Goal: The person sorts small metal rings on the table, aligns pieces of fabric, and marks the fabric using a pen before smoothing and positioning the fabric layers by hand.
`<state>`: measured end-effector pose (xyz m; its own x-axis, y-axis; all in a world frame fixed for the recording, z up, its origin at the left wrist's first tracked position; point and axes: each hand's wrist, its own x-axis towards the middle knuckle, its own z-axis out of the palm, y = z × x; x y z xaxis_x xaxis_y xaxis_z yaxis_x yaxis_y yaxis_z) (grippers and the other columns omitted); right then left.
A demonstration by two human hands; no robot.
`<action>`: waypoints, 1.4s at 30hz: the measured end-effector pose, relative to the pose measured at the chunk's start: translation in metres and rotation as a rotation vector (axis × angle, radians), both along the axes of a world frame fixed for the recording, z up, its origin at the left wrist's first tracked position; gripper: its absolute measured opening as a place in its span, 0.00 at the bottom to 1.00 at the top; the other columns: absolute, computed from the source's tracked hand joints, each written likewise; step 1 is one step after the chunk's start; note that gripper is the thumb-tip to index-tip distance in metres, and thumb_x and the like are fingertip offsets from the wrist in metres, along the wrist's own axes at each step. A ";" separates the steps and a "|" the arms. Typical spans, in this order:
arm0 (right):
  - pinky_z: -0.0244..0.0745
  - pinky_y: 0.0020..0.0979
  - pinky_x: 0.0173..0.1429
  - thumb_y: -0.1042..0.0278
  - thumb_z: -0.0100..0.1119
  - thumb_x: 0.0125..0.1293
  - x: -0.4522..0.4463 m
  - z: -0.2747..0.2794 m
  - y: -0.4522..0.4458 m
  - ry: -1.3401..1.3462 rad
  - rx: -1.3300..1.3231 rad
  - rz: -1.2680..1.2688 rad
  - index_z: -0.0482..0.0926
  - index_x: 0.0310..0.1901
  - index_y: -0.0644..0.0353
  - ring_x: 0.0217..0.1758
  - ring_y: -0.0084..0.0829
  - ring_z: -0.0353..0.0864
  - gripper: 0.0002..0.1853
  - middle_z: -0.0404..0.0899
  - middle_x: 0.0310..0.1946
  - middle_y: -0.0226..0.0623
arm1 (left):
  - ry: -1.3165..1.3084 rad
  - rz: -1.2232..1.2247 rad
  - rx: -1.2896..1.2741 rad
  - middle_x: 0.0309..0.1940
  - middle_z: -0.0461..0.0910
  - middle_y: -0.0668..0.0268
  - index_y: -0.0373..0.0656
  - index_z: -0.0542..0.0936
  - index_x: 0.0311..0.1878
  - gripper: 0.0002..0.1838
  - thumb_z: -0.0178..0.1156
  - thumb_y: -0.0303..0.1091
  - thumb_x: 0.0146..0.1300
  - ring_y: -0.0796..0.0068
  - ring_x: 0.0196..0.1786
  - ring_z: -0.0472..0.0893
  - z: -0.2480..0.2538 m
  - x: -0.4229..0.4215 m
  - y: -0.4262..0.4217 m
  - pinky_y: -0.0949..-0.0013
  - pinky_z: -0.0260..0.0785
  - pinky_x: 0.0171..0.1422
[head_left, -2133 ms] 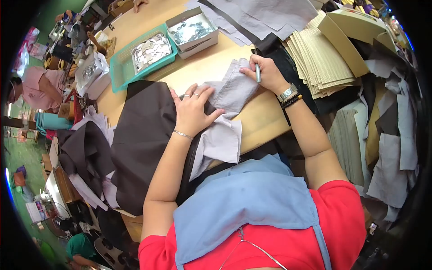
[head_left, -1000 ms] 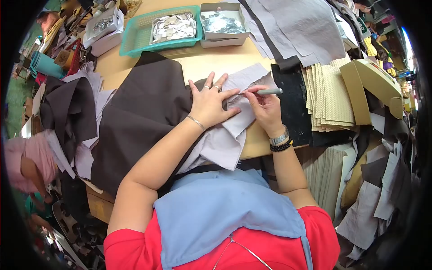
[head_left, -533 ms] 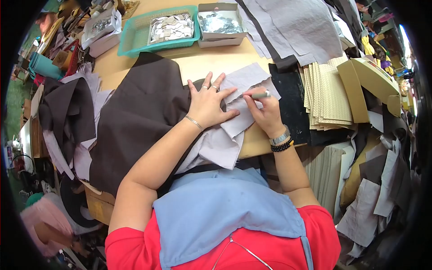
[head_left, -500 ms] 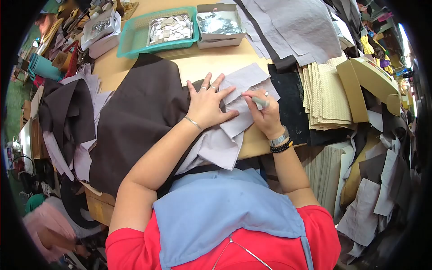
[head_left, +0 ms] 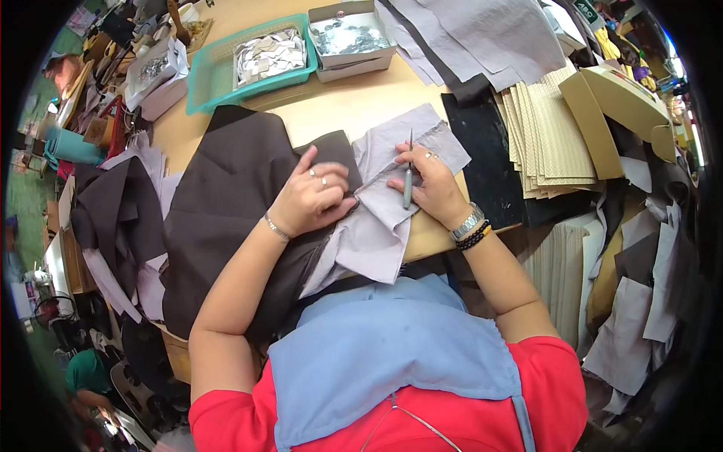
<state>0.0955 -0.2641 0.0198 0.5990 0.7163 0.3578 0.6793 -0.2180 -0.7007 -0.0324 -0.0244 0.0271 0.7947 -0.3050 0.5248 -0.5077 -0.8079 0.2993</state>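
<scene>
Dark brown cloth (head_left: 226,188) lies on the table with its pale grey lining (head_left: 376,233) turned up along the right side. My left hand (head_left: 312,197) is over the seam between them. Its index finger is raised, while the thumb and curled fingers pinch the dark edge. In my right hand (head_left: 437,184), over the grey lining, is a slim pointed tool (head_left: 407,188) with a grey-green handle and a thin dark metal tip. The tip points away from me, clear of the fingers. The tool's exact kind is hard to make out.
A turquoise basket (head_left: 197,83) with small pale pieces stands at the back, beside a cardboard box (head_left: 354,62) of shiny discs. Grey cloth sheets (head_left: 489,38) lie back right. Stacked cream sheets (head_left: 550,143) and an open yellow box (head_left: 595,128) are at right.
My left hand has lifted from lying spread on the cloth, moved left and closed at the edge. The pointed tool has turned away from the lining. Part of the dark cloth is folded back.
</scene>
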 end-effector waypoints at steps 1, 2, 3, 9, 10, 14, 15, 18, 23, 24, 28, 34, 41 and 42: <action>0.78 0.34 0.53 0.68 0.76 0.53 0.000 0.001 0.001 -0.004 -0.007 -0.002 0.77 0.46 0.61 0.61 0.43 0.78 0.21 0.79 0.56 0.47 | 0.038 -0.043 -0.007 0.29 0.79 0.74 0.50 0.74 0.22 0.15 0.73 0.40 0.52 0.75 0.44 0.81 0.001 -0.006 0.002 0.45 0.50 0.77; 0.77 0.36 0.54 0.68 0.76 0.53 0.000 0.000 0.001 -0.025 0.001 -0.005 0.77 0.45 0.61 0.60 0.44 0.78 0.21 0.79 0.55 0.47 | 0.076 -0.084 -0.014 0.27 0.78 0.73 0.50 0.74 0.21 0.15 0.72 0.40 0.53 0.76 0.40 0.82 0.003 -0.010 0.003 0.47 0.51 0.77; 0.76 0.38 0.55 0.67 0.76 0.52 0.000 -0.001 0.002 -0.047 0.010 -0.009 0.77 0.45 0.61 0.59 0.46 0.78 0.21 0.79 0.54 0.47 | 0.094 -0.102 -0.001 0.24 0.78 0.72 0.50 0.76 0.26 0.12 0.69 0.42 0.56 0.76 0.35 0.82 0.005 -0.013 0.002 0.47 0.51 0.76; 0.75 0.39 0.55 0.69 0.74 0.51 -0.002 0.006 0.004 -0.196 0.017 0.028 0.78 0.43 0.60 0.53 0.46 0.78 0.18 0.81 0.48 0.44 | 0.278 0.276 -0.087 0.19 0.74 0.73 0.54 0.83 0.45 0.12 0.66 0.43 0.60 0.74 0.29 0.79 0.009 -0.012 -0.034 0.45 0.56 0.71; 0.76 0.39 0.53 0.70 0.74 0.51 -0.003 0.007 0.006 -0.256 0.027 0.042 0.78 0.42 0.60 0.51 0.46 0.79 0.17 0.81 0.46 0.42 | 0.256 0.309 -0.058 0.21 0.75 0.73 0.55 0.84 0.46 0.12 0.66 0.43 0.60 0.73 0.30 0.79 0.007 -0.009 -0.037 0.45 0.57 0.70; 0.76 0.39 0.43 0.72 0.71 0.53 -0.021 0.013 0.009 -0.192 0.002 0.083 0.76 0.35 0.59 0.40 0.43 0.80 0.12 0.79 0.35 0.39 | 0.271 0.245 0.058 0.35 0.77 0.69 0.54 0.84 0.39 0.09 0.68 0.39 0.54 0.66 0.47 0.78 0.025 0.008 -0.042 0.43 0.58 0.66; 0.76 0.39 0.41 0.72 0.70 0.53 -0.024 0.013 0.008 -0.166 -0.023 0.085 0.76 0.34 0.59 0.38 0.42 0.79 0.11 0.77 0.33 0.39 | 0.290 0.191 0.065 0.37 0.77 0.68 0.53 0.83 0.36 0.07 0.66 0.37 0.53 0.65 0.50 0.76 0.027 0.013 -0.043 0.44 0.58 0.66; 0.75 0.39 0.38 0.73 0.69 0.54 -0.029 0.015 0.005 -0.118 -0.026 0.045 0.73 0.30 0.59 0.34 0.42 0.79 0.11 0.75 0.28 0.38 | 0.376 0.093 0.071 0.33 0.80 0.69 0.50 0.82 0.37 0.08 0.65 0.35 0.53 0.66 0.45 0.79 0.020 0.028 -0.042 0.46 0.60 0.66; 0.74 0.38 0.38 0.73 0.70 0.54 -0.027 0.010 -0.013 -0.108 -0.020 -0.033 0.74 0.31 0.59 0.33 0.42 0.78 0.11 0.76 0.28 0.38 | 0.555 0.136 -0.208 0.37 0.82 0.68 0.49 0.81 0.48 0.16 0.64 0.36 0.54 0.68 0.47 0.80 0.008 0.042 -0.047 0.45 0.60 0.65; 0.74 0.38 0.38 0.73 0.70 0.54 -0.026 0.011 -0.014 -0.106 -0.025 -0.057 0.74 0.32 0.59 0.33 0.42 0.78 0.11 0.76 0.29 0.38 | 0.535 0.140 -0.216 0.40 0.82 0.68 0.49 0.81 0.50 0.18 0.63 0.36 0.54 0.68 0.49 0.80 0.007 0.045 -0.049 0.44 0.60 0.65; 0.75 0.39 0.43 0.69 0.75 0.51 -0.008 0.006 -0.027 -0.211 -0.112 -0.216 0.75 0.33 0.61 0.39 0.44 0.79 0.16 0.79 0.36 0.44 | 0.291 0.071 0.118 0.60 0.75 0.63 0.49 0.76 0.60 0.25 0.57 0.33 0.56 0.62 0.65 0.72 0.000 0.061 -0.059 0.34 0.53 0.69; 0.73 0.42 0.46 0.64 0.76 0.49 0.033 -0.002 -0.029 -0.356 -0.069 -0.567 0.74 0.34 0.57 0.47 0.46 0.79 0.17 0.82 0.42 0.42 | 0.437 0.043 0.169 0.75 0.61 0.62 0.51 0.66 0.71 0.31 0.49 0.35 0.61 0.58 0.76 0.61 -0.006 0.075 -0.066 0.21 0.42 0.70; 0.70 0.43 0.35 0.67 0.70 0.57 0.056 -0.003 0.012 -0.110 -0.010 -0.406 0.75 0.28 0.58 0.30 0.46 0.76 0.11 0.77 0.21 0.40 | 0.530 0.388 0.191 0.73 0.65 0.65 0.54 0.70 0.69 0.26 0.48 0.49 0.70 0.63 0.76 0.62 0.011 0.062 -0.039 0.20 0.39 0.69; 0.70 0.43 0.35 0.67 0.70 0.57 0.062 -0.003 0.012 -0.102 -0.015 -0.419 0.75 0.28 0.58 0.30 0.45 0.76 0.11 0.76 0.21 0.41 | 0.515 0.389 0.214 0.72 0.66 0.66 0.54 0.71 0.68 0.26 0.49 0.50 0.70 0.63 0.75 0.62 0.013 0.068 -0.039 0.20 0.39 0.69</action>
